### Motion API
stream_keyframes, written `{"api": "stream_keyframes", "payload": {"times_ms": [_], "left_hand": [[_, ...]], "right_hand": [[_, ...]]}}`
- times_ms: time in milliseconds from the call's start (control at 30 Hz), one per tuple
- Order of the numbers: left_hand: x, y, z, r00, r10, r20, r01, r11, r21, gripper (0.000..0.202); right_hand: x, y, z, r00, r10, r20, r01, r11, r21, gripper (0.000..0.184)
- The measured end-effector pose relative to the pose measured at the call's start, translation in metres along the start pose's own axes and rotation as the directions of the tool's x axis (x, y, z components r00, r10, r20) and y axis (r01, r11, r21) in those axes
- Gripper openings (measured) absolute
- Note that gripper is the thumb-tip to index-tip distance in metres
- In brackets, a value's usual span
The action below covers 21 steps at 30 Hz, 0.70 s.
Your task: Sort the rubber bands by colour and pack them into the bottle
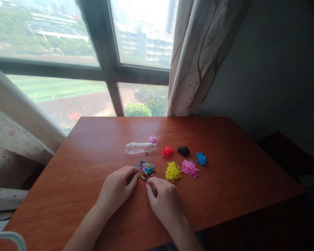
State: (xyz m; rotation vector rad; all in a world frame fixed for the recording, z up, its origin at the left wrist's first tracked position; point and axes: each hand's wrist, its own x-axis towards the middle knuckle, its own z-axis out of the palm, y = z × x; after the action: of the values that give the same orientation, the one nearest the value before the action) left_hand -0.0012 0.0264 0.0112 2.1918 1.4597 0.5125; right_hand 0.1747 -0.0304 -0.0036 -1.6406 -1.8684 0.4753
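Both hands rest low over the table [225,188], close to a mixed pile of small bands [147,168]. The left hand [117,184] is at its left edge, thumb and index curved towards each other; a bit of blue shows by the tips (cannot tell whether pinched). The right hand [164,196] is at its near side, fingers curled, tips close together beside a faint red strand; cannot tell whether they grip it. Sorted piles lie to the right: yellow bands [173,172] nearest, then pink bands [189,168], with red bands [167,152], black bands [183,150] and blue bands [201,159] behind. A clear bottle [138,149] lies on its side beyond the mixed pile, a pink cap [152,139] by its mouth.
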Motion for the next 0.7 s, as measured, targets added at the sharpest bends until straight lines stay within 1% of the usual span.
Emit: {"api": "stream_keyframes", "payload": {"times_ms": [133,300,533,700], "left_hand": [[0.0,0.001,0.0,1.0,0.006,0.011,-0.006,1.0,0.029,0.02],[-0.001,0.003,-0.001,0.999,0.003,0.035,-0.005,0.999,0.045,0.02],[-0.001,0.006,-0.002,0.999,-0.002,0.044,-0.001,0.998,0.068,0.02],[-0.002,0.004,0.0,0.999,-0.003,0.043,0.0,0.998,0.069,0.02]], "right_hand": [[0.003,0.004,-0.01,0.999,0.033,-0.017,-0.031,0.996,0.086,0.012],[0.003,0.009,-0.019,0.998,0.051,-0.042,-0.048,0.996,0.078,0.012],[-0.001,0.008,-0.012,0.998,0.056,-0.011,-0.055,0.996,0.067,0.013],[0.004,0.004,-0.006,0.999,0.038,-0.003,-0.038,0.999,0.01,0.011]]}}
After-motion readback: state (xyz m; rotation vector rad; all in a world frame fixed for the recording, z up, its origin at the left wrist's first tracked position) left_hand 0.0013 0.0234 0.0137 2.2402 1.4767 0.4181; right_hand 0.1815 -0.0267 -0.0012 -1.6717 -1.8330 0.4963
